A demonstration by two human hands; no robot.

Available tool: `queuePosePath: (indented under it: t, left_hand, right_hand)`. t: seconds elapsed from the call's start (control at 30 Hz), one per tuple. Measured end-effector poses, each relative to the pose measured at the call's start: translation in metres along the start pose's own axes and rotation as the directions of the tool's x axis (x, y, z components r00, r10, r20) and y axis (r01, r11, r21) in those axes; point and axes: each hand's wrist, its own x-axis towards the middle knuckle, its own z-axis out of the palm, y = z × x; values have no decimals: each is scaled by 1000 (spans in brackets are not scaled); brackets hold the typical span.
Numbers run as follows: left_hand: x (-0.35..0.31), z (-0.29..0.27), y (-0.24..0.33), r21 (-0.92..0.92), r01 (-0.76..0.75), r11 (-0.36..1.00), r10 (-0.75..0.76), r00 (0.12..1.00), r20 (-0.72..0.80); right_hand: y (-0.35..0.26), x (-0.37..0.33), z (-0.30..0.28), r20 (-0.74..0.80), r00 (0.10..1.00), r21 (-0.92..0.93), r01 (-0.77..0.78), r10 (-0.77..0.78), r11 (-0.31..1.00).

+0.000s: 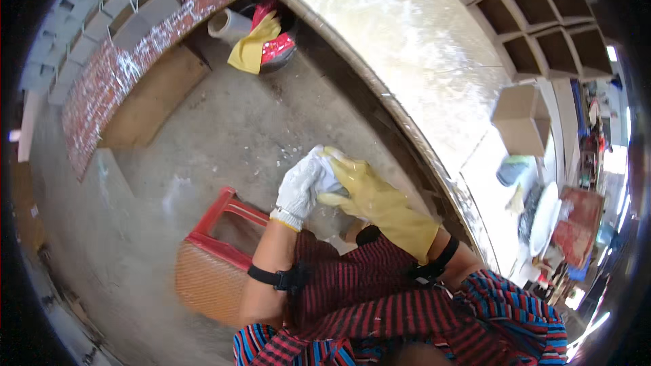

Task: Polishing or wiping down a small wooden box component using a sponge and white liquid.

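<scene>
1. The left hand, in a white glove, meets the right hand, in a yellow glove. I can't tell if their fingers are squeezing.
2. A blurry white thing is between them.
3. A red seat is beside the left arm.

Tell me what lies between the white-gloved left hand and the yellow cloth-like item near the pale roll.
In the head view, pale-flecked grey floor stretches between the left hand and the yellow item.
</scene>
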Motion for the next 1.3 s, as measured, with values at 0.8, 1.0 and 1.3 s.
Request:
queuePosePath:
  t: [0.8, 1.0, 1.3]
  left_hand:
    - [-72, 287, 71, 738, -67, 672, -378, 825, 420]
    - [-57, 301, 82, 816, -13, 577, -347, 901, 260]
    - [6, 317, 56, 929, -319, 189, -223, 907, 357]
  right_hand:
    - [-160, -125, -204, -261, 716, 573, -426, 648, 701]
    - [-41, -236, -285, -669, 563, 684, 211, 485, 698]
    - [24, -327, -355, -671, 3, 674, -413, 741, 612]
